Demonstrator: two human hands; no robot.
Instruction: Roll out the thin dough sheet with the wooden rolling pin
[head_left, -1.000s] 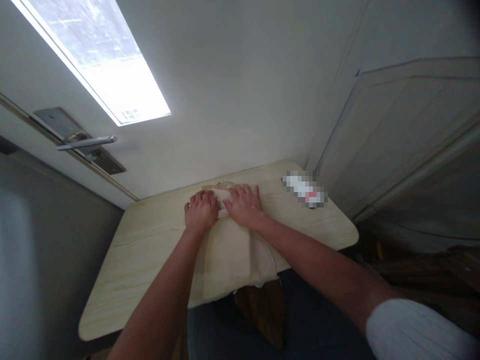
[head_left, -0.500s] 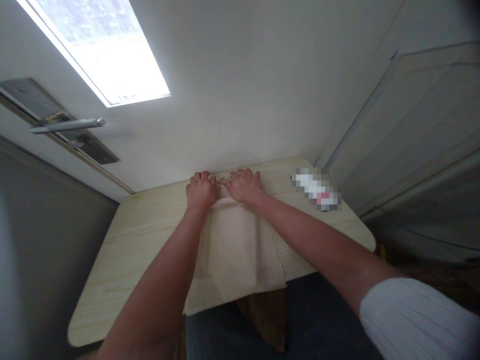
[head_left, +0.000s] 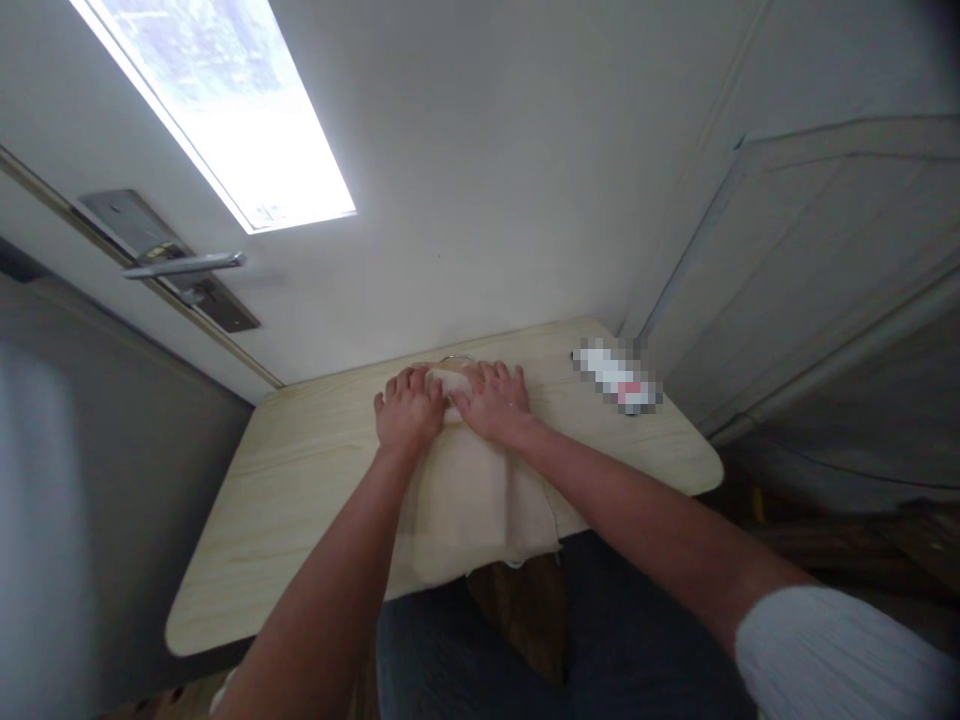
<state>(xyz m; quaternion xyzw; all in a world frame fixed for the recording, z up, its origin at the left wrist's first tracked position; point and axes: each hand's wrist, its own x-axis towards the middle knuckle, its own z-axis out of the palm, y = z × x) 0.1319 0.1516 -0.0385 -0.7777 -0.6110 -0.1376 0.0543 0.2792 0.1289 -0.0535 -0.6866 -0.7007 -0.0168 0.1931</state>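
A cream piece of cloth lies on the pale wood-grain table, and its near edge reaches the front of the tabletop. My left hand rests on the left side of its far end, palm down with fingers spread. On the right side, my right hand lies the same way, its thumb pointing in toward the left thumb. Between and beyond the thumbs shows the cloth's far end. Just past it is a thin curved metal wire; what it belongs to is hidden. The fingertips are partly out of sight.
The table stands against a white door with a bright window and a metal handle. A blurred-out white and red object lies at the table's back right. White panelling rises at the right.
Both hands have moved a little toward me over the cloth. More of the cloth's far end and of the metal wire now shows beyond my thumbs. The view has shifted slightly.
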